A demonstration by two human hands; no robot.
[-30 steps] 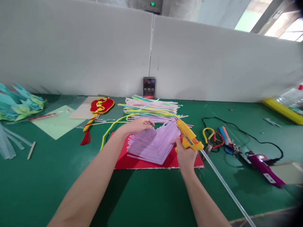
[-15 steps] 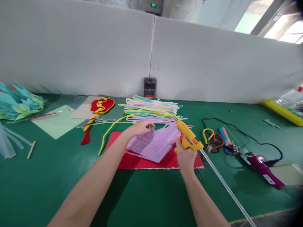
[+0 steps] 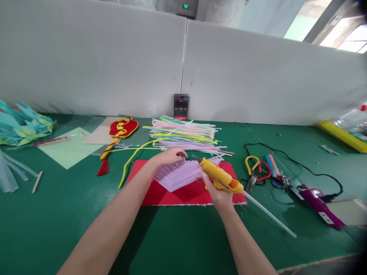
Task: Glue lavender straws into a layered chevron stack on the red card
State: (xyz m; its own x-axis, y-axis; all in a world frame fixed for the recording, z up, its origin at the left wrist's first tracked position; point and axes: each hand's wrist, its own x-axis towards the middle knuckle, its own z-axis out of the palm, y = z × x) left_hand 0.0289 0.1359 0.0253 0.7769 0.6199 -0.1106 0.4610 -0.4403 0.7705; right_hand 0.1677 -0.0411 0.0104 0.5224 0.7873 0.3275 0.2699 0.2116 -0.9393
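My right hand (image 3: pixel 220 194) is wrapped round a yellow hot glue gun (image 3: pixel 219 173), with a long clear glue stick (image 3: pixel 269 213) running out of its back end. The gun's nozzle points up and left, above a lilac piece of pipe cleaners (image 3: pixel 180 173) laid side by side in a V pattern. My left hand (image 3: pixel 171 156) is curled closed at the upper left edge of this piece and seems to grip it; some fingertips are hidden. Under the piece lies a red board (image 3: pixel 172 199).
A pile of coloured pipe cleaners (image 3: pixel 185 131) lies behind the board. To the left are a red-and-yellow tasselled fan (image 3: pixel 123 128) and a pale green sheet (image 3: pixel 67 151). Pliers (image 3: pixel 252 177), keys (image 3: pixel 286 183) and a purple corded tool (image 3: pixel 319 206) lie right.
The lilac piece has turned, its point shifting left. My right hand has moved the glue gun left and lower, away from the pile. My left hand is almost unmoved.
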